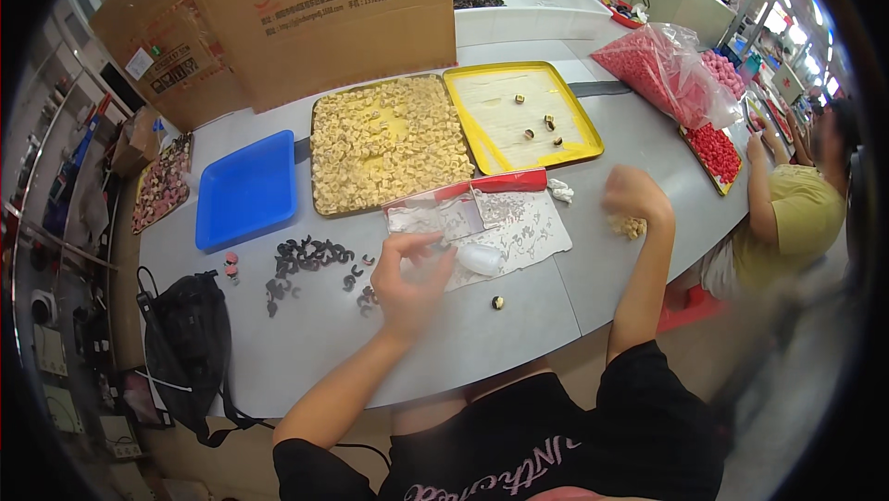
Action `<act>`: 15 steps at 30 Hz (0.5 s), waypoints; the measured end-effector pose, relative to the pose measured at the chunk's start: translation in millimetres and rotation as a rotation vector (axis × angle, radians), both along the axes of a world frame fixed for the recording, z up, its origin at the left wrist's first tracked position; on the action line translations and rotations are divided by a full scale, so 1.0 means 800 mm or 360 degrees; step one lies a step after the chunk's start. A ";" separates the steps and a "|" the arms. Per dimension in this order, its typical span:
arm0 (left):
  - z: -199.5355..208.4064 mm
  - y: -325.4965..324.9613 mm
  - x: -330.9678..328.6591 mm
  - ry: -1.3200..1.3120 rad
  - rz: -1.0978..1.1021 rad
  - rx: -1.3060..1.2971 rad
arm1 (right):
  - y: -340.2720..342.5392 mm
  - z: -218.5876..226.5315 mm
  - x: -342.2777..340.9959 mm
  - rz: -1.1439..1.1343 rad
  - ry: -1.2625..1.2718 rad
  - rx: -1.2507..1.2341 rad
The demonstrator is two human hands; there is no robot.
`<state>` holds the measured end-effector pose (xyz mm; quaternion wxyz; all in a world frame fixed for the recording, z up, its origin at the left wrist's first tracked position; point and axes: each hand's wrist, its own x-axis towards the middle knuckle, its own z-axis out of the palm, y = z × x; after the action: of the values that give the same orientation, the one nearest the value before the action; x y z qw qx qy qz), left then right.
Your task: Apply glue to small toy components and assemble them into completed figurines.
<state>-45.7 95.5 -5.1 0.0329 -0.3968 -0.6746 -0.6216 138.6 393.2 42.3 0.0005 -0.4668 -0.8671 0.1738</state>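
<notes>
My left hand (413, 281) is curled, its fingertips and thumb close together beside a small translucent white bottle (480, 259); anything pinched between them is too blurred to name. The bottle lies on a white, stained sheet of cardboard (532, 240). My right hand (635, 194) is smeared by motion above a small heap of cream-coloured pieces (629, 226). Near the table's front lies one small black-and-cream part (498, 302). Black curved pieces (310, 257) are scattered left of my left hand.
A yellow tray of cream pieces (389, 144) and a yellow tray with several assembled parts (491, 121) stand ahead. A blue tray (248, 188), black bag (188, 344) and large carton (333, 19) are leftward. A bag of pink pieces (653, 70) and a co-worker (804, 195) are rightward.
</notes>
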 end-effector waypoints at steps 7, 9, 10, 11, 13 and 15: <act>0.001 0.001 0.001 -0.0012 -0.0035 -0.0012 | 0.006 -0.009 0.000 0.0046 0.0033 -0.0003; 0.000 0.001 0.001 -0.0007 -0.0041 -0.0003 | 0.006 -0.011 0.000 0.0055 0.0044 0.0020; 0.000 0.001 0.001 -0.0001 -0.0048 0.0007 | 0.004 -0.010 -0.001 0.0060 0.0052 0.0040; 0.000 0.001 0.001 -0.0003 -0.0052 0.0006 | 0.003 -0.010 -0.001 0.0062 0.0059 0.0061; -0.001 0.002 0.001 0.0008 -0.0061 0.0006 | 0.003 -0.009 0.000 0.0045 0.0059 0.0078; -0.001 0.001 0.001 0.0008 -0.0058 0.0005 | 0.005 -0.011 -0.001 0.0035 0.0061 0.0092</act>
<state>-45.1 96.4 -6.1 0.0238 -0.4106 -0.6663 -0.6220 137.7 397.2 33.3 0.0285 -0.4535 -0.8767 0.1577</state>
